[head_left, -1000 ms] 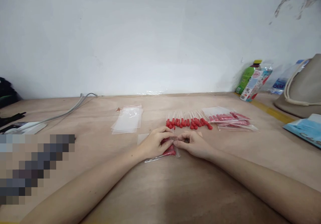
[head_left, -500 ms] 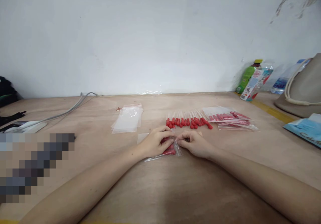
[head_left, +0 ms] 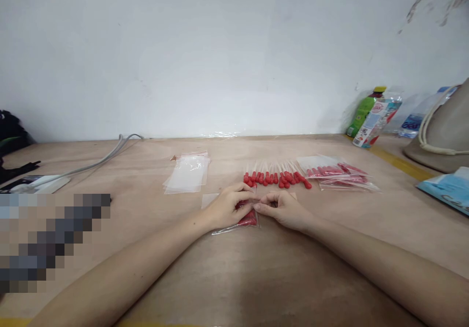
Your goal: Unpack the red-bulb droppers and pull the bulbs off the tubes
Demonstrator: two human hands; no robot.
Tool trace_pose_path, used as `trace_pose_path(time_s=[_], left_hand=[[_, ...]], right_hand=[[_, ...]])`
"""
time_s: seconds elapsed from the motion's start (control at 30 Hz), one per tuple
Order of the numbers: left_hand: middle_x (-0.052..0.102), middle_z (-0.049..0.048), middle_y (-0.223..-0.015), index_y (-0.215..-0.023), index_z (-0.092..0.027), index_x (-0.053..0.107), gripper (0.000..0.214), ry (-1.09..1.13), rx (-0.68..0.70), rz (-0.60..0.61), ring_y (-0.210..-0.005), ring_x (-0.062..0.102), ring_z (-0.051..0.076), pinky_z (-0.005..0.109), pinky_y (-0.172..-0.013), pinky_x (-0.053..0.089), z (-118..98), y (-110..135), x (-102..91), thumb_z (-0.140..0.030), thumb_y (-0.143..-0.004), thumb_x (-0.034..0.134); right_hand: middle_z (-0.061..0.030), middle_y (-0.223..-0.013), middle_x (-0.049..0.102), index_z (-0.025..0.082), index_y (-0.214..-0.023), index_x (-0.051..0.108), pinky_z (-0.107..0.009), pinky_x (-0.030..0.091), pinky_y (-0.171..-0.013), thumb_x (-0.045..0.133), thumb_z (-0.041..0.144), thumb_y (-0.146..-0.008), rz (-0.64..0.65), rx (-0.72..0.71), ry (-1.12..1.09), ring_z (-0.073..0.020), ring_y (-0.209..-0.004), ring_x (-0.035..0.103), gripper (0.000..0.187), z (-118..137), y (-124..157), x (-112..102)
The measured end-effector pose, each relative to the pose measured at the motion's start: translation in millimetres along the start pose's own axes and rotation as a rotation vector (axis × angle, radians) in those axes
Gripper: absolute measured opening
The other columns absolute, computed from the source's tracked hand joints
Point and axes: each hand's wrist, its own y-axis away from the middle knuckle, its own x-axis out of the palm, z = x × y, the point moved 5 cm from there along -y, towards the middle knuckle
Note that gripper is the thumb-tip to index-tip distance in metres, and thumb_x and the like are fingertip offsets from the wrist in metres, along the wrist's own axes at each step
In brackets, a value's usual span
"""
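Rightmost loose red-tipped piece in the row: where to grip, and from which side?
Probably by its red bulb, from above and the near right, fingers on either side. The bulb is thick, points toward the person and sits at the right end of the row, so that side has no neighbouring bulb against it. I'd avoid its stem end, which slants back toward the crowded clear stems.

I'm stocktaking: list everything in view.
wall: one, white, back
table: one, brown, below
cable: one, grey, left
dark items: several, black, left
flat item: one, white, left
stacked bags: several, clear, left
tubes: many, red, clear, centre
filled bags: several, red, clear, right
drinks: three, mixed, right
corded item: one, beige, right
packet: one, blue, right
tape: two, yellow, right, bottom
held bag: one, red, clear, centre
left grip: one, bare, centre
right grip: one, bare, centre
arms: two, bare, front
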Motion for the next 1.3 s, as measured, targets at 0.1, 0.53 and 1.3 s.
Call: trace_pose_path(time_s=[0.1, 0.53, 1.3], left_hand=[[0.056, 0.004, -0.092, -0.095, -0.019, 0.063, 0.02, 0.03, -0.02, -0.002, -0.084, 0.054, 0.013, 0.025, -0.076, 0.044, -0.3, -0.5, -0.7, -0.017, -0.084, 0.047], [0.055, 0.0022, -0.087, -0.086, -0.017, 0.055, 0.008, -0.028, -0.054, -0.019, -0.08, 0.052, 0.013, 0.025, -0.071, 0.043, -3.1, -2.5, -4.1, -0.015, -0.081, 0.049], [0.055, 0.0033, -0.083, -0.082, -0.018, 0.063, 0.016, -0.059, 0.143, -0.074, -0.077, 0.054, 0.012, 0.022, -0.07, 0.044, 4.9, 1.7, -2.9, -0.02, -0.084, 0.048]], right_hand=[[0.002, -0.065, 0.062, 0.021, -0.071, 0.068, -0.027, 0.034, -0.066, 0.058, 0.052, -0.068, 0.011, 0.018, -0.012, -0.0134, -0.065, 0.052, 0.033, 0.3, 0.4, 0.9], [0.0038, -0.056, 0.059, 0.021, -0.063, 0.067, -0.03, 0.033, -0.078, 0.053, 0.031, -0.069, -0.077, 0.119, 0.02, -0.0136, -0.064, 0.051, 0.019, -3.1, 1.3, -1.2], [0.0033, -0.06, 0.051, 0.018, -0.078, 0.056, -0.026, 0.032, -0.061, 0.051, 0.035, -0.077, -0.15, -0.239, 0.019, -0.01, -0.058, 0.044, 0.017, 0.6, 7.1, -2.8]])
